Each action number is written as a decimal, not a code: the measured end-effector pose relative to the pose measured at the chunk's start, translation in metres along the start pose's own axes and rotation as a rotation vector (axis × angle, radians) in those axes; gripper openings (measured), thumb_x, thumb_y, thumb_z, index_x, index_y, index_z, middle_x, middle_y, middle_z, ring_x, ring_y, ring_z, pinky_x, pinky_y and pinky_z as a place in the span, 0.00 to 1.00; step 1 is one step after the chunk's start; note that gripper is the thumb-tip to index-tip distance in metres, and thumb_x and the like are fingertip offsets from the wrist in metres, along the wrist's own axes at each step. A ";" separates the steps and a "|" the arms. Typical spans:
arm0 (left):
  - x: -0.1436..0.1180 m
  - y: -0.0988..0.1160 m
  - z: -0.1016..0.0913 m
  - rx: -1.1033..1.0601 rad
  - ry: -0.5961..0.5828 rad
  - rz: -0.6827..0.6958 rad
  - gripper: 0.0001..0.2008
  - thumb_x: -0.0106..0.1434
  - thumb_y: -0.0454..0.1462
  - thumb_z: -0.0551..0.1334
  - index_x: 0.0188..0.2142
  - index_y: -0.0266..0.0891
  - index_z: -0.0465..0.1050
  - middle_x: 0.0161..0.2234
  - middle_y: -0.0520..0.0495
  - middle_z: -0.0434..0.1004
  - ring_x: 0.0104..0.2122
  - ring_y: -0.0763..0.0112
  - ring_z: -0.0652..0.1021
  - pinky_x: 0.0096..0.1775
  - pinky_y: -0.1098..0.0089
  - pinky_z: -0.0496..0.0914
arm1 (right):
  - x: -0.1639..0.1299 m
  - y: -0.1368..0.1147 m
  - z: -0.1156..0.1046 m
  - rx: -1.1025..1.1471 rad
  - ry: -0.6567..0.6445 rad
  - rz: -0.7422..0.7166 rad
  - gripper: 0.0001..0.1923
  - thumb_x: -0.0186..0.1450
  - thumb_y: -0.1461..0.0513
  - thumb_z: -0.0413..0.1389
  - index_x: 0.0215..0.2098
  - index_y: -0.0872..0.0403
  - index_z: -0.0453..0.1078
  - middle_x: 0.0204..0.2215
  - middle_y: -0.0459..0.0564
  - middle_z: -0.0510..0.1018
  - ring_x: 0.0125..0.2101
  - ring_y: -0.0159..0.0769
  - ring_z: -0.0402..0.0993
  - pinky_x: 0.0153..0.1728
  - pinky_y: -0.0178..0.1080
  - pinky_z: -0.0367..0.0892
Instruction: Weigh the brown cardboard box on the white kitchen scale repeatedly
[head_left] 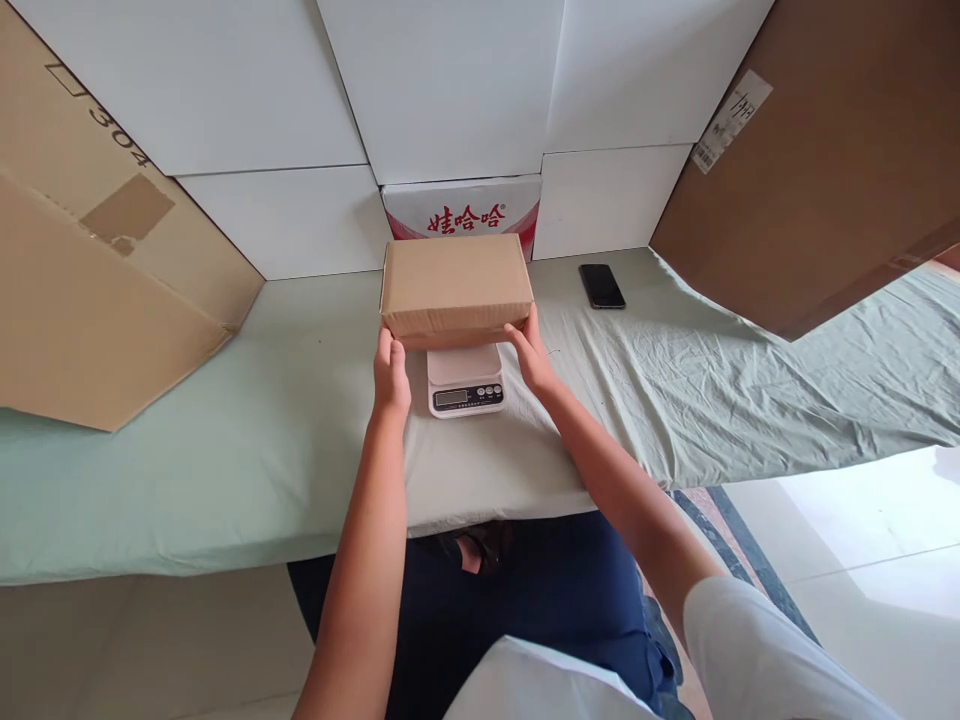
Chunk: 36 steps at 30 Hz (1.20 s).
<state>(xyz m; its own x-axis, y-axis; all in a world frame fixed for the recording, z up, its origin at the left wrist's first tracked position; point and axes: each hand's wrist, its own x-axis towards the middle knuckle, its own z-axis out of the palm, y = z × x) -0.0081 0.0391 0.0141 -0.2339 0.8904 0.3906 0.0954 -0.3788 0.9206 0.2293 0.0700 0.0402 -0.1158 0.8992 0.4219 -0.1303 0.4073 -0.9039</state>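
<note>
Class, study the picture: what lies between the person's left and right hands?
In the head view, the held box spans from left hand to right hand; part of a scale shows there, below it in the picture.

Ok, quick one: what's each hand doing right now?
Left hand: holding the cardboard box at its near left corner.
Right hand: holding the same box at its near right corner.

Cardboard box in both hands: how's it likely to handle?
The cardboard box is probably stiff: edges look straight, faces flat. Flat sides make rolling unlikely. Weight is unclear: the left hand and right hand hold its near corners, but its contents are hidden.
</note>
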 end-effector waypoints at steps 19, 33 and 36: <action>-0.041 -0.008 -0.008 -0.033 0.007 0.027 0.44 0.64 0.68 0.50 0.70 0.48 0.63 0.73 0.42 0.62 0.74 0.54 0.60 0.72 0.56 0.56 | -0.037 -0.003 0.006 -0.008 0.090 0.051 0.31 0.68 0.47 0.52 0.66 0.45 0.58 0.67 0.51 0.67 0.67 0.49 0.63 0.71 0.56 0.61; -0.046 -0.004 -0.009 -0.035 0.007 0.033 0.43 0.65 0.67 0.50 0.70 0.48 0.63 0.72 0.42 0.63 0.73 0.54 0.62 0.71 0.58 0.57 | -0.039 -0.002 0.011 0.015 0.151 0.041 0.28 0.66 0.48 0.54 0.62 0.45 0.61 0.64 0.52 0.69 0.65 0.48 0.64 0.69 0.57 0.62; -0.046 -0.004 -0.009 -0.032 0.006 0.032 0.43 0.65 0.67 0.50 0.70 0.48 0.63 0.72 0.42 0.63 0.73 0.54 0.62 0.71 0.58 0.58 | -0.039 -0.001 0.011 0.022 0.158 0.046 0.27 0.66 0.49 0.54 0.62 0.45 0.61 0.64 0.52 0.70 0.64 0.48 0.64 0.69 0.58 0.62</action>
<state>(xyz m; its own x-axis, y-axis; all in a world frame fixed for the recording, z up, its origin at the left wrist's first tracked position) -0.0061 -0.0032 -0.0074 -0.2371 0.8760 0.4200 0.0716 -0.4154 0.9068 0.2236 0.0328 0.0255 0.0342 0.9314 0.3625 -0.1499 0.3634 -0.9195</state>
